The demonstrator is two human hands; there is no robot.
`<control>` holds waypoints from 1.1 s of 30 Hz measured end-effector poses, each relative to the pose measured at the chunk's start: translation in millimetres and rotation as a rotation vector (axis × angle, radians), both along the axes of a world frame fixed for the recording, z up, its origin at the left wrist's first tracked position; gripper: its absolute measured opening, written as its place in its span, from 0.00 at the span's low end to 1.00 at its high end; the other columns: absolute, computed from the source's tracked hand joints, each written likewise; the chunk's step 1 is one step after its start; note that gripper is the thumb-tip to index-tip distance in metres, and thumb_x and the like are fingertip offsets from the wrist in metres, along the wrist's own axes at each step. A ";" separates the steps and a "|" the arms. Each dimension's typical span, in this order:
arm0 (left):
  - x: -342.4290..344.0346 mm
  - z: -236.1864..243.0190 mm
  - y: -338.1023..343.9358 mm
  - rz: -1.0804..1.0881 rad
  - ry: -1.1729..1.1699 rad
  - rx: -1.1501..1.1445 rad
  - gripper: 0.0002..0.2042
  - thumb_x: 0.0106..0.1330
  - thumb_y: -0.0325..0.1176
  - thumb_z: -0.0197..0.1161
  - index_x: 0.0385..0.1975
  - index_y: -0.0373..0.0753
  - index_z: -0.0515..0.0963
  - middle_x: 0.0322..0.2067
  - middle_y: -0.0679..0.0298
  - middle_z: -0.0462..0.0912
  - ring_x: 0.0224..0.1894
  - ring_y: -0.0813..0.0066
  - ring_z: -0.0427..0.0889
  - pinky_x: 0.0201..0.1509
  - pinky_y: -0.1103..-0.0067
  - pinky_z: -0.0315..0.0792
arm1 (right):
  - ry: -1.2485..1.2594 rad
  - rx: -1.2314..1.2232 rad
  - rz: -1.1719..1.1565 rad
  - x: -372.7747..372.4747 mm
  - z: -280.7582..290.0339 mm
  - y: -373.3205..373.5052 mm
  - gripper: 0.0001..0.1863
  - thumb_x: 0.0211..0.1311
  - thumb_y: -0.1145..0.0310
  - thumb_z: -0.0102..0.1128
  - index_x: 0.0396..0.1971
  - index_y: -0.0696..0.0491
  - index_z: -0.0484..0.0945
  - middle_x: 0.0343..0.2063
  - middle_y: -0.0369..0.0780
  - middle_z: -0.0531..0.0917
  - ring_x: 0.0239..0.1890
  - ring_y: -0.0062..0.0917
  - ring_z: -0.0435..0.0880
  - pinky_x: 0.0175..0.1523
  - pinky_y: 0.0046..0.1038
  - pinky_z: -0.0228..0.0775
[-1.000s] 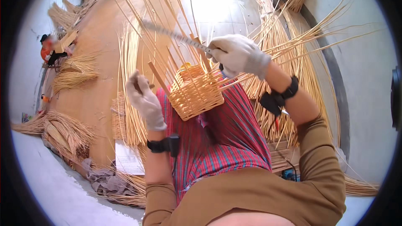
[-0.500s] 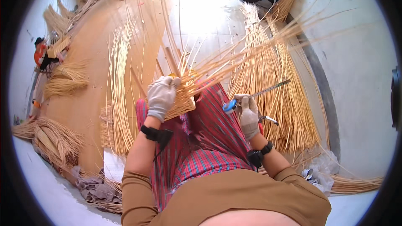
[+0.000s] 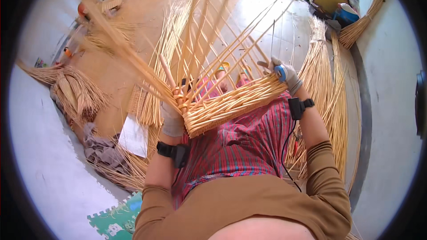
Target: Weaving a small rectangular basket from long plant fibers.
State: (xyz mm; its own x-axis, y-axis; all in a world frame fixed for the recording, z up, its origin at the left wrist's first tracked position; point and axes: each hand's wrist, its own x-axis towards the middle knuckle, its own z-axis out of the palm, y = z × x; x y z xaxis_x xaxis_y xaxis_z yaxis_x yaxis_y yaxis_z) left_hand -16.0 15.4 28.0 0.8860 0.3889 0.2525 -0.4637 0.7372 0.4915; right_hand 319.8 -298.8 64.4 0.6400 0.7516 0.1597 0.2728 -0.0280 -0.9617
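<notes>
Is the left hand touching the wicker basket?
Touching. The head view shows the gloved left hand gripping the near-left corner of the half-woven wicker basket, fingers wrapped against the weave where the upright stakes rise, no gap visible.

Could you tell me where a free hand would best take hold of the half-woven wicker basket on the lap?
Probably the dense woven band of the basket, gripped from below at the near rim. That band is solid, while the loose upright stakes fan out above and would bend. The left hand already steadies one corner this way.

One head-worn fisheye view, steeply downward and close over lap, gloved hands and straw-strewn floor (image 3: 133, 62).
</notes>
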 end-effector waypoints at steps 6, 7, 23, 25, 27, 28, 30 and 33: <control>30.0 -60.6 114.5 0.113 0.085 0.182 0.24 0.80 0.51 0.47 0.69 0.47 0.65 0.57 0.70 0.73 0.56 0.74 0.75 0.58 0.67 0.78 | 0.387 0.379 0.247 5.9 110.1 27.6 0.25 0.80 0.53 0.45 0.27 0.56 0.78 0.30 0.39 0.83 0.45 0.29 0.84 0.62 0.34 0.71; 28.5 -74.8 157.0 0.041 0.109 0.094 0.23 0.80 0.51 0.47 0.68 0.47 0.65 0.57 0.69 0.74 0.56 0.73 0.75 0.59 0.67 0.78 | 0.311 0.451 0.353 15.6 126.8 36.2 0.25 0.79 0.52 0.48 0.27 0.56 0.79 0.30 0.40 0.84 0.42 0.27 0.85 0.58 0.33 0.75; 226.1 -16.5 102.8 -0.131 0.516 0.116 0.15 0.72 0.51 0.62 0.35 0.45 0.80 0.32 0.65 0.84 0.34 0.69 0.84 0.41 0.72 0.84 | 0.354 0.332 -0.382 37.1 -62.8 5.8 0.21 0.76 0.52 0.53 0.30 0.54 0.81 0.33 0.40 0.85 0.42 0.26 0.84 0.53 0.29 0.73; 222.9 -28.4 107.7 -0.076 0.540 0.054 0.14 0.73 0.50 0.61 0.36 0.45 0.79 0.32 0.65 0.83 0.34 0.70 0.84 0.39 0.72 0.84 | 0.407 0.356 -0.408 34.2 -70.1 14.3 0.21 0.75 0.54 0.52 0.30 0.55 0.82 0.32 0.39 0.85 0.38 0.24 0.84 0.50 0.27 0.74; 218.4 -27.5 107.4 -0.098 0.583 0.105 0.14 0.73 0.51 0.61 0.37 0.46 0.79 0.30 0.65 0.83 0.33 0.70 0.84 0.38 0.72 0.84 | 0.455 0.368 -0.444 33.3 -75.1 15.3 0.21 0.75 0.55 0.52 0.31 0.56 0.83 0.31 0.39 0.86 0.35 0.22 0.83 0.46 0.24 0.75; 217.2 -28.1 107.0 -0.100 0.594 0.115 0.15 0.72 0.52 0.61 0.37 0.46 0.79 0.30 0.65 0.82 0.32 0.70 0.84 0.37 0.72 0.84 | 0.484 0.379 -0.448 36.1 -76.6 15.2 0.21 0.75 0.55 0.52 0.31 0.56 0.83 0.31 0.39 0.86 0.35 0.23 0.84 0.46 0.24 0.75; 213.4 -16.8 83.2 0.010 0.636 0.098 0.15 0.73 0.50 0.60 0.35 0.44 0.78 0.27 0.68 0.81 0.30 0.73 0.84 0.35 0.75 0.84 | 0.507 0.393 -0.441 39.4 -82.6 10.5 0.21 0.75 0.54 0.53 0.30 0.56 0.83 0.30 0.39 0.86 0.36 0.24 0.84 0.47 0.24 0.74; 197.6 -4.9 83.7 0.022 0.583 0.135 0.12 0.75 0.45 0.58 0.35 0.44 0.78 0.27 0.69 0.81 0.31 0.75 0.83 0.37 0.76 0.84 | 0.494 0.404 -0.446 33.4 -79.4 19.7 0.21 0.75 0.54 0.53 0.30 0.56 0.82 0.31 0.40 0.86 0.37 0.25 0.84 0.48 0.25 0.74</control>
